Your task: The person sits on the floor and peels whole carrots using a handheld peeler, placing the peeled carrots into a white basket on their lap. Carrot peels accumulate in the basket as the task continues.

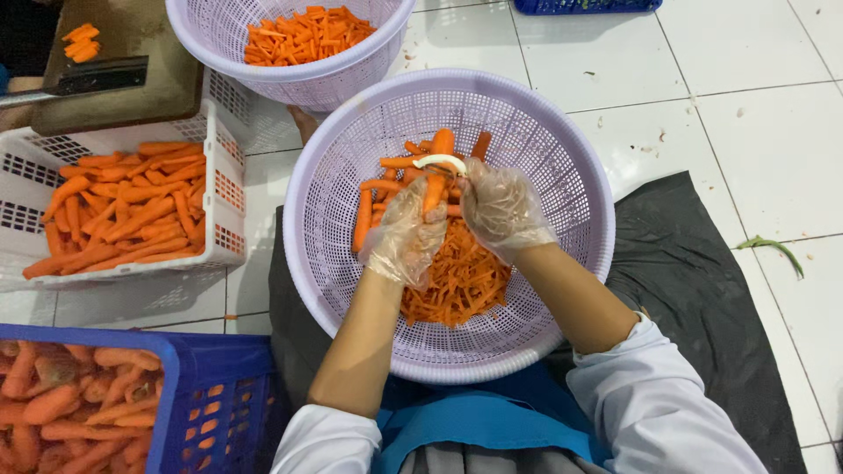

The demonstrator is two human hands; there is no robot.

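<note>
Both my hands wear clear plastic gloves and work over a round lilac basket [562,290]. My left hand [402,235] grips an orange carrot [436,175] that points away from me. My right hand [502,207] holds a white peeler [441,161] across the carrot's upper part. Under the hands lie a heap of orange peelings [458,283] and several peeled carrots [378,195].
A second lilac basket [263,75] of cut carrot sticks stands at the top. A white crate [224,189] of peeled carrots sits left, a blue crate [189,386] of unpeeled carrots at bottom left. A cutting board with a knife [92,75] lies top left. A black mat [694,281] covers the tiled floor.
</note>
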